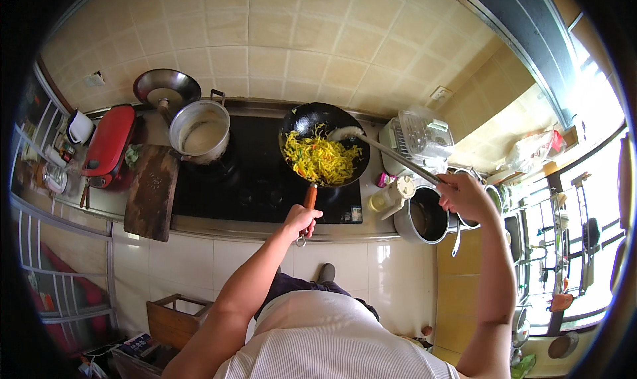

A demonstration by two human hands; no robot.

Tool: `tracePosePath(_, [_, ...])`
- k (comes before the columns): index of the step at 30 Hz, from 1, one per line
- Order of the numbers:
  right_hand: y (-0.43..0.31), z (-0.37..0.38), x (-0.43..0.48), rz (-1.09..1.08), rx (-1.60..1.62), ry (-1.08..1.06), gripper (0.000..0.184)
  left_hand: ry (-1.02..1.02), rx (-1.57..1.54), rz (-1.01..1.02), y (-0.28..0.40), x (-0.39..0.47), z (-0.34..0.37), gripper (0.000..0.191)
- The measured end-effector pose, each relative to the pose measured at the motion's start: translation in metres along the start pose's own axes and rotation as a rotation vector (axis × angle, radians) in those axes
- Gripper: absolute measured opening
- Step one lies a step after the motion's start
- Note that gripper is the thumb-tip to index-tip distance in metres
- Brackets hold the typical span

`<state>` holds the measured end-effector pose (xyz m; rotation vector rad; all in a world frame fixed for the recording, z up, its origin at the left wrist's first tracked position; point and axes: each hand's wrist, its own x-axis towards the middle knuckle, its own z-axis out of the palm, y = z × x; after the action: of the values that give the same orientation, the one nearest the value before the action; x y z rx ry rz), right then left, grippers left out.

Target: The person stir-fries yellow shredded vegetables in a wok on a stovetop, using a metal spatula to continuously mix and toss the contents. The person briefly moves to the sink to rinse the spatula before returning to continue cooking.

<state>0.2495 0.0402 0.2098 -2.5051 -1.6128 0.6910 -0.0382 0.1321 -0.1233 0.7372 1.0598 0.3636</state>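
A black wok (303,120) sits on the right side of the dark glass cooktop (219,195). Inside it lies a heap of yellow shredded vegetables (321,157) with green and orange bits. My left hand (301,219) is closed around the wok's wooden handle (310,196), which points toward me. In my right hand (465,195) is the long metal handle of a ladle (398,157). The ladle's bowl-shaped head (346,133) rests at the right side of the wok, by the edge of the vegetables.
Left of the wok stands an aluminium pot (199,130), with a frying pan (166,85) behind it. A wooden cutting board (152,192) overhangs the counter beside a red electric griddle (110,140). At right are an oil jug (390,197), a saucepan (423,214) and a lidded dish box (418,137).
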Motion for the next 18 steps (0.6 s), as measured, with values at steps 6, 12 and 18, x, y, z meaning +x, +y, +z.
tracePosePath(6, [-0.049,-0.048,0.017,-0.016,-0.355,-0.147,0.035,0.002,-0.013,0.011,0.0,-0.001,0.0,0.035])
tracePosePath(12, [-0.073,-0.047,0.037,-0.144,-0.5,-0.24,0.035,0.011,-0.026,0.007,0.0,0.0,0.0,0.033])
tracePosePath(18, [-0.034,0.06,0.067,-0.18,-0.332,-0.072,0.024,-0.018,0.001,-0.003,0.0,0.002,-0.001,0.031])
